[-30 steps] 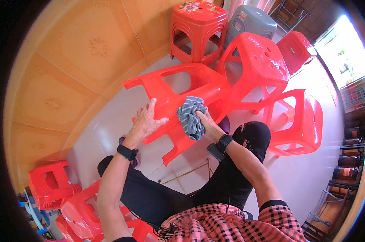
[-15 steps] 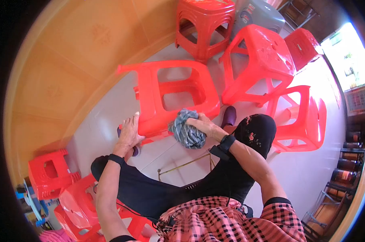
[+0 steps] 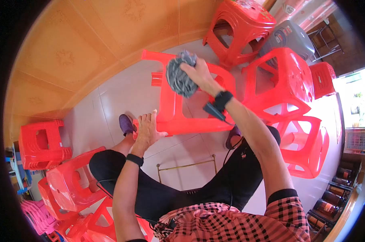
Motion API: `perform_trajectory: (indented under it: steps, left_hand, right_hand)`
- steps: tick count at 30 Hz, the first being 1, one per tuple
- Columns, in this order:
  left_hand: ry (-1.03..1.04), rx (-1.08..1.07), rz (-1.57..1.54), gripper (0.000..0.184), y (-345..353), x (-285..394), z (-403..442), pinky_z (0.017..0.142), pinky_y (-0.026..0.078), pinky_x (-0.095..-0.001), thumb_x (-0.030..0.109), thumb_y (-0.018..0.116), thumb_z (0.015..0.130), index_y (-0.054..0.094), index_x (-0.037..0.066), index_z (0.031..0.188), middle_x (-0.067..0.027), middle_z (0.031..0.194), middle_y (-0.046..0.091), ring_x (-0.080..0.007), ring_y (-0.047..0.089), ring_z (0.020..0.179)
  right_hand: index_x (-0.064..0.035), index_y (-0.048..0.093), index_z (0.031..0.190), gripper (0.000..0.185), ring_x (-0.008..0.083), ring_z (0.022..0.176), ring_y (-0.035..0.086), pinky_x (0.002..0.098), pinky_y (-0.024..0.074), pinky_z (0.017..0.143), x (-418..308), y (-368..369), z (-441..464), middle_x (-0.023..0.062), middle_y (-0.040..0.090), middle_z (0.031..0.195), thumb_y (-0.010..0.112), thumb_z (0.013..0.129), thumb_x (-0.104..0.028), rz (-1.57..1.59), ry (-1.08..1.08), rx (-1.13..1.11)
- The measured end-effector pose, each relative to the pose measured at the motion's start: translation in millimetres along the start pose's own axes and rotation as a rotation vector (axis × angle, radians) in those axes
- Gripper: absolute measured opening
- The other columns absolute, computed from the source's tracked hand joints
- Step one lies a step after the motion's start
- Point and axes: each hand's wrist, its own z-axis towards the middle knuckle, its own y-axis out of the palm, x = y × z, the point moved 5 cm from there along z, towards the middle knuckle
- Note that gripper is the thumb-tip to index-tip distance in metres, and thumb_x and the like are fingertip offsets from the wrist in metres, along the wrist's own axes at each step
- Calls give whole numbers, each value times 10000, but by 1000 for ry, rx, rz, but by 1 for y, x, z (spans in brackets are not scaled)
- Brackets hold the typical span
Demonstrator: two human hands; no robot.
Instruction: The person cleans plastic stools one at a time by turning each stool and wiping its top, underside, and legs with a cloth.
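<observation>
Pale tiled floor (image 3: 110, 97), tan panelled wall (image 3: 65, 52) curving from 9 to 12 o'clock. Red stool being handled (image 3: 198, 126) is tipped over, just ahead of the person's knees. Clock refs below are from it, 12 = top of view.

Left hand (image 3: 147, 128): fingers spread, lying on its near corner at 7, thumb along the edge. Right hand (image 3: 200, 76): closed on a crumpled grey cloth (image 3: 180, 76) over the stool's upper part; can't tell if cloth touches plastic. Dark bands on both wrists, small dark box by the right one.

Purple shoes (image 3: 126, 123): one at 8, other at 4. Thin metal frame (image 3: 186, 165) at 6, on the floor between the legs.

Further out: flower-topped red stool (image 3: 247, 10) at 1, grey stool (image 3: 291, 38) at 2, upright red stool (image 3: 297, 76) at 3, another red stool (image 3: 311, 147) at 4. Stacked red stools (image 3: 45, 141) at 8, with more red stools (image 3: 67, 183) below them, towards 7. Dark bottles (image 3: 327, 206) at 4, far edge.
</observation>
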Motion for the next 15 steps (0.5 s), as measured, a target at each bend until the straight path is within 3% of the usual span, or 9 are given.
perform_trajectory:
  steps: [4,6,10,15]
  left_hand:
    - [-11,29,-135,1008,-2,-2,1,971,303,-464,314,869,526,328,9,1320,-177,1172,513,-344,445,1100]
    - [-35,2,-168,1012,-2,-3,1,971,304,-464,312,874,517,331,11,1316,-172,1178,508,-339,447,1098]
    - [-13,18,-180,1035,7,-8,-1,974,306,-457,315,880,503,325,-6,1316,-179,1163,503,-327,447,1084]
    - [-30,51,-187,1042,12,-16,6,976,312,-452,304,883,492,332,-27,1312,-196,1148,490,-321,441,1083]
  right_hand:
    - [-69,641,1016,419,349,838,636,399,514,779,20,49,71,168,653,939,646,721,-366,-345,55,-162]
    - [-91,620,1081,491,382,881,624,435,522,774,44,71,72,184,595,1088,666,705,-403,-872,-92,-68]
    - [-84,600,1069,519,381,890,613,455,522,749,44,71,51,193,537,1125,679,689,-429,-749,-105,-66]
    - [-65,585,987,471,346,795,616,435,522,661,21,85,-38,176,548,965,736,648,-355,-573,-320,-116]
